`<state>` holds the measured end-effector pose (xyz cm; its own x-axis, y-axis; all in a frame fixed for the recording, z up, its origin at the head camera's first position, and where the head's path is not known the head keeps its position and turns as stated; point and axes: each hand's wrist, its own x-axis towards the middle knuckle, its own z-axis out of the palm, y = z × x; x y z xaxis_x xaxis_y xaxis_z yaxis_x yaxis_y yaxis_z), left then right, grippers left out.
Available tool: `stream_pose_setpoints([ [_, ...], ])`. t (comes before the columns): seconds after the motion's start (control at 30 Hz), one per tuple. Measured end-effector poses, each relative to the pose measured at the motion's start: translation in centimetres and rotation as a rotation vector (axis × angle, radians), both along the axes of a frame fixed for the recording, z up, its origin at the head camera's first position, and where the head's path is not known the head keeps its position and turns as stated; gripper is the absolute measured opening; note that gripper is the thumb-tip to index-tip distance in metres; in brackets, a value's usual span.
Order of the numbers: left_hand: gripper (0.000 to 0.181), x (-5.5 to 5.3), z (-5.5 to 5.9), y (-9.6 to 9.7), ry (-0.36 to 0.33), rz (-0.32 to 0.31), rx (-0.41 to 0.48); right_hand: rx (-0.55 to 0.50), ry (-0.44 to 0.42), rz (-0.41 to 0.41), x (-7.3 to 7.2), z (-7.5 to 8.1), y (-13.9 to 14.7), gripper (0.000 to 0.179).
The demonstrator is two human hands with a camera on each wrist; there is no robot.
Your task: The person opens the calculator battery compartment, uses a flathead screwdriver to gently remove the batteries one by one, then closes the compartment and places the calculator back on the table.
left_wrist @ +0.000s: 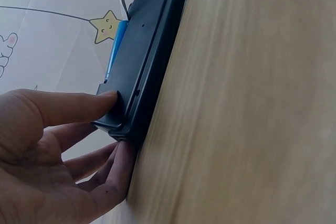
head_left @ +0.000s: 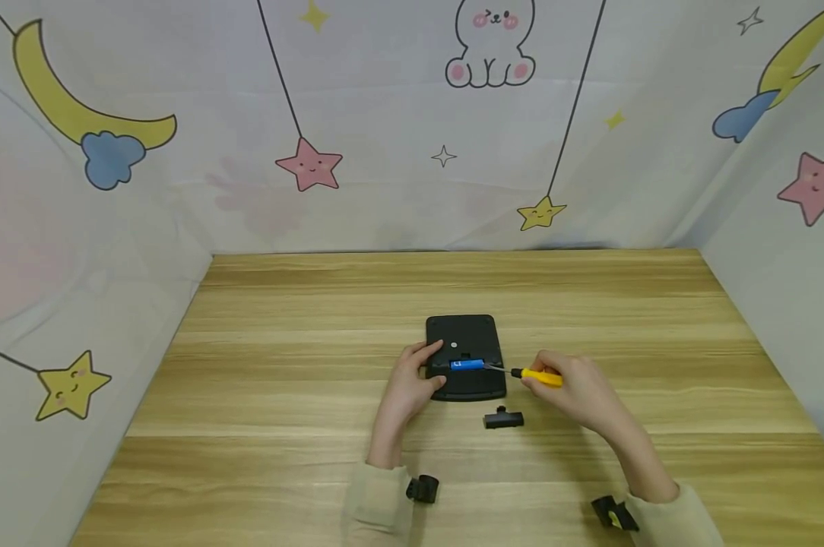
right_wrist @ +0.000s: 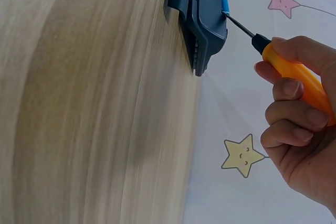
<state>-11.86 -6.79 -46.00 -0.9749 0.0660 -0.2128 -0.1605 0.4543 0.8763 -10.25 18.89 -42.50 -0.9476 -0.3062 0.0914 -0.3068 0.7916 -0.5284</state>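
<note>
A black calculator (head_left: 463, 330) lies back side up on the table, its battery slot uncovered. In the slot sits a blue battery (head_left: 467, 365), also seen as a blue strip (left_wrist: 116, 45) in the left wrist view. My left hand (head_left: 409, 381) holds the calculator's left side, with the thumb (left_wrist: 89, 106) on its back and other fingers against the edge. My right hand (head_left: 576, 387) grips the yellow handle of a screwdriver (right_wrist: 294, 69). The screwdriver's thin metal tip meets the battery's right end. Its handle slants up away from the calculator in the right wrist view.
A small black battery cover (head_left: 504, 418) lies on the wooden table (head_left: 282, 395) just in front of the calculator. White cloth walls (head_left: 385, 114) printed with stars and moons stand behind and at both sides. Black wrist cameras (head_left: 423, 488) sit by both sleeves.
</note>
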Motion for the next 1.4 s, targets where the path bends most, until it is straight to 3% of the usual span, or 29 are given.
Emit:
stream_pose_setpoints([
  [1.0,0.056,0.0,0.0,-0.1,0.007,0.003,-0.001,-0.041,0.016,0.014,0.0,-0.1,0.1,0.01],
  [1.4,0.057,-0.1,-0.1,-0.2,0.017,-0.011,-0.01,-0.072,-0.054,0.036,0.3,0.3,-1.0,0.008],
])
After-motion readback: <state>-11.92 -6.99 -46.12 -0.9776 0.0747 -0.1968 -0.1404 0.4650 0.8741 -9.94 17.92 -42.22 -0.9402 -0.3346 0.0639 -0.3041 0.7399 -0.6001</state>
